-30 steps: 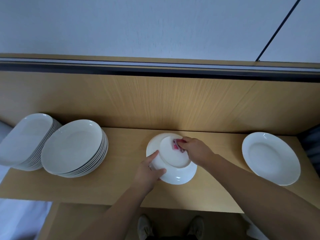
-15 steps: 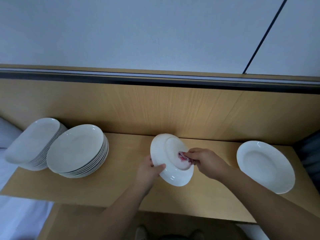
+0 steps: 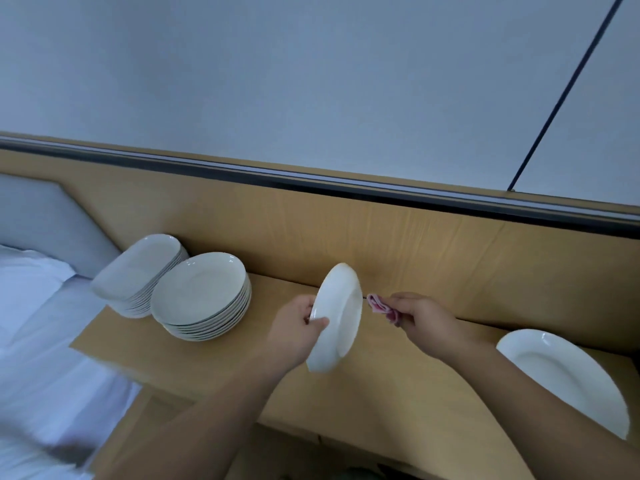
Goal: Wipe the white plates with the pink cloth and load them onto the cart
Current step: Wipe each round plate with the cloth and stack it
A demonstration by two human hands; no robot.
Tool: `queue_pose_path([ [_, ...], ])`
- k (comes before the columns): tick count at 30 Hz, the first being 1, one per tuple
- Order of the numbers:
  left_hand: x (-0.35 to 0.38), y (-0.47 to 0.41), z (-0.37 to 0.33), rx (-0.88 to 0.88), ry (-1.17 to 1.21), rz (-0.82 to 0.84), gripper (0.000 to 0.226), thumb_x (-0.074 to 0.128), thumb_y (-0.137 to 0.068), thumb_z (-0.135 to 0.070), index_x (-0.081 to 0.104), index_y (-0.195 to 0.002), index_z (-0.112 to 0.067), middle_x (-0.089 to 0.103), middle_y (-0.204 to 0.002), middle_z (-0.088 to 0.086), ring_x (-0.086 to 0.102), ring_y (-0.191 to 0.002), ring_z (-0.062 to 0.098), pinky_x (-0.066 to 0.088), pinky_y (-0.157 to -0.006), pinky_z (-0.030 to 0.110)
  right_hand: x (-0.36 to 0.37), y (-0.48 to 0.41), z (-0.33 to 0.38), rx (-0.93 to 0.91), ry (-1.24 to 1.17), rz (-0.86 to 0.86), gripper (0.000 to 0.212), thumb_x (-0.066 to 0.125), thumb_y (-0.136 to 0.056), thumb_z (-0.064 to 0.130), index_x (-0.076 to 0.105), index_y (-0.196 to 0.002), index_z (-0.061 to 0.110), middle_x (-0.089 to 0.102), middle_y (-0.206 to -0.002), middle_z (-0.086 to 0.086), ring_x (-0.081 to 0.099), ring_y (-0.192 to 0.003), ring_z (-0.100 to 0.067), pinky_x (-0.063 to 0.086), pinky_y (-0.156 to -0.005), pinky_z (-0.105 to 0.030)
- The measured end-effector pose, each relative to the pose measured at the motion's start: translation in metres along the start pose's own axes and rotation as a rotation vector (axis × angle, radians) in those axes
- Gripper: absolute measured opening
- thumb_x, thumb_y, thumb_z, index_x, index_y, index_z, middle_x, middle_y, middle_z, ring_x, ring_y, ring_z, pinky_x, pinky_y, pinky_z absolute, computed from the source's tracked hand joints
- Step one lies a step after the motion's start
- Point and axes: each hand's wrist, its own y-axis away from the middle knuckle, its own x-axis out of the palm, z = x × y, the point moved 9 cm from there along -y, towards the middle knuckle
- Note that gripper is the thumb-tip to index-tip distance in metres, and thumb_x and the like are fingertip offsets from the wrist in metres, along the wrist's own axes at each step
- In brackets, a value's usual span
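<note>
White plate (image 3: 337,317) held on edge above the bench (image 3: 381,393).
Left grip (image 3: 294,323) clasped its rim; right grip (image 3: 422,320) pinched the bunched pink cloth (image 3: 381,306) just beside it, contact unclear. A forearm hid part of another plate (image 3: 561,375).

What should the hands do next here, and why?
Probably bring the cloth onto the plate and wipe. The left hand grips the plate tilted on edge above the shelf, and the right hand pinches the cloth just clear of its rim.
</note>
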Motion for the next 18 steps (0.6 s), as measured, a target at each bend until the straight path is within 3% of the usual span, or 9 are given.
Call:
queue_pose_path([
  [5, -0.058, 0.014, -0.021, 0.191, -0.362, -0.203, 0.026, 0.057, -0.093, -0.026, 0.056, -0.118, -0.022, 0.062, -0.101, -0.009, 0.057, -0.089, 0.01, 0.043, -0.075, 0.026, 0.009, -0.02, 0.02, -0.038, -0.017, 0.018, 0.045, 0.05, -0.087, -0.01, 0.07, -0.109, 0.025, 0.059, -0.083, 0.009, 0.055, -0.074, -0.008, 0.051, -0.073, -0.035],
  [10, -0.112, 0.023, -0.028, 0.321, -0.54, -0.34, 0.03, 0.056, -0.094, -0.024, 0.056, -0.124, -0.018, 0.067, -0.102, -0.002, 0.061, -0.089, 0.019, 0.04, -0.073, 0.026, 0.023, -0.039, 0.043, -0.084, -0.022, 0.066, 0.043, 0.049, -0.091, -0.003, 0.067, -0.111, 0.031, 0.059, -0.084, 0.011, 0.057, -0.077, -0.01, 0.052, -0.073, -0.036],
  [18, -0.168, 0.022, 0.02, 0.306, -0.757, -0.359, 0.027, 0.058, -0.091, -0.012, 0.063, -0.117, -0.014, 0.072, -0.101, 0.004, 0.067, -0.088, 0.029, 0.05, -0.071, 0.038, 0.049, -0.074, 0.084, -0.118, -0.04, 0.092, 0.049, 0.047, -0.088, -0.009, 0.068, -0.118, 0.023, 0.059, -0.083, 0.014, 0.056, -0.079, -0.009, 0.043, -0.073, -0.014],
])
